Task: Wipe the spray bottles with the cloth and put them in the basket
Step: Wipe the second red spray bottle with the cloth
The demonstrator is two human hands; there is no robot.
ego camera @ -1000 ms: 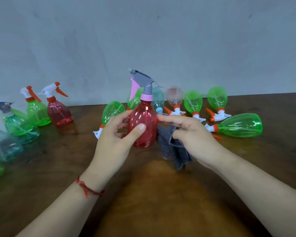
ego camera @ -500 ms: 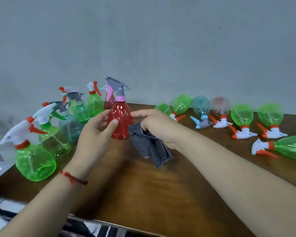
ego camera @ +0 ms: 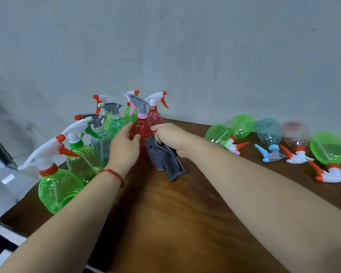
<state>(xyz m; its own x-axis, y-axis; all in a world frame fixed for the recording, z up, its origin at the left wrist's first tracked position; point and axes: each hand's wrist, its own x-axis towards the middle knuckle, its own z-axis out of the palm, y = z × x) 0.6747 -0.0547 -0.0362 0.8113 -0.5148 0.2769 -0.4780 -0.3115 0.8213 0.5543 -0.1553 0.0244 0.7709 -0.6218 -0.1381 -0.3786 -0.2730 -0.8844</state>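
At the far left of the worktop (ego camera: 175, 213), a red spray bottle (ego camera: 141, 129) stands upright between two hands.
The left hand (ego camera: 124, 148) wraps its fingers (ego camera: 126, 127) round the bottle's body; the right hand (ego camera: 170, 137) grips a grey cloth (ego camera: 164, 161) that hangs below it, forefinger at the bottle's right side; upright bottles (ego camera: 57, 186) crowd just behind and left; other bottles (ego camera: 328, 149) lie on their sides to the right.

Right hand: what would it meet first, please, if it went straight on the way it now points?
The red bottle that the left hand grips; the right hand, gripping the grey cloth, looks almost against it, though depth is unclear.
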